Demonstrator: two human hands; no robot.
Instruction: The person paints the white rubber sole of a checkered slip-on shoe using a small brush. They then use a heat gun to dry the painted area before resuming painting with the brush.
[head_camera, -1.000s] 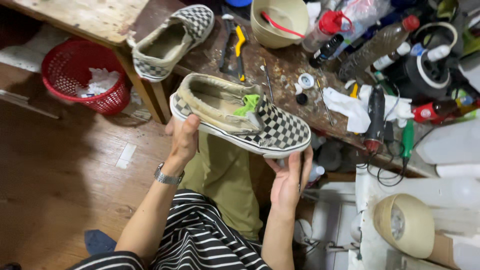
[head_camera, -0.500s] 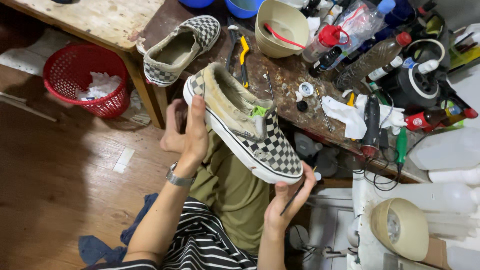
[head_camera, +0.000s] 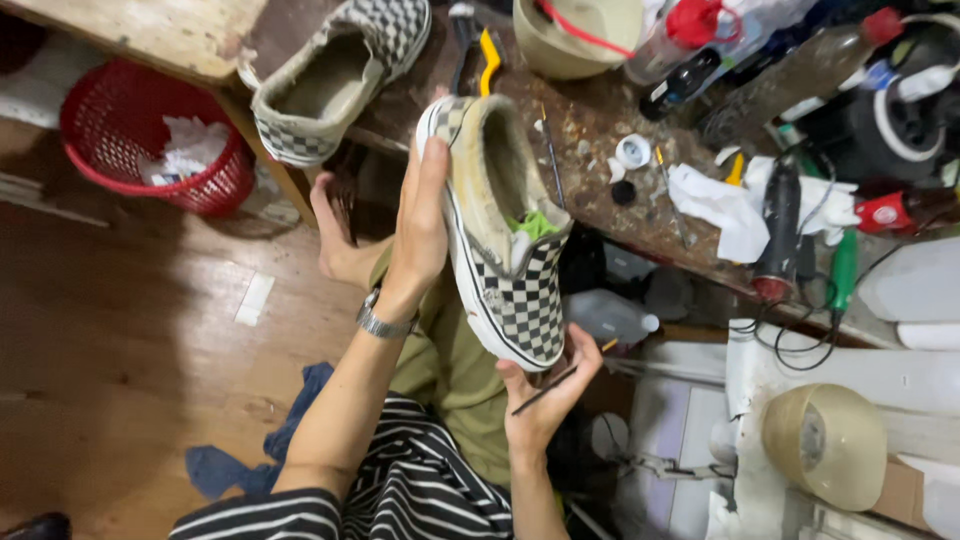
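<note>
A worn checkerboard slip-on shoe is held up over my lap, toe pointing toward me and heel toward the workbench. My left hand grips its left side near the heel. My right hand cups the toe from below and also pinches a thin dark stick between its fingers. A green wad sits inside the shoe opening. The matching second shoe lies on the bench edge at upper left.
A stained workbench holds a beige bowl, bottles, pliers with yellow grips, white rags and small tools. A red basket stands on the wooden floor at left. A tape roll sits at lower right.
The shoe has turned from lying crosswise to pointing toe-down toward me. My left hand slid up along its side, and my right hand shifted under the toe.
</note>
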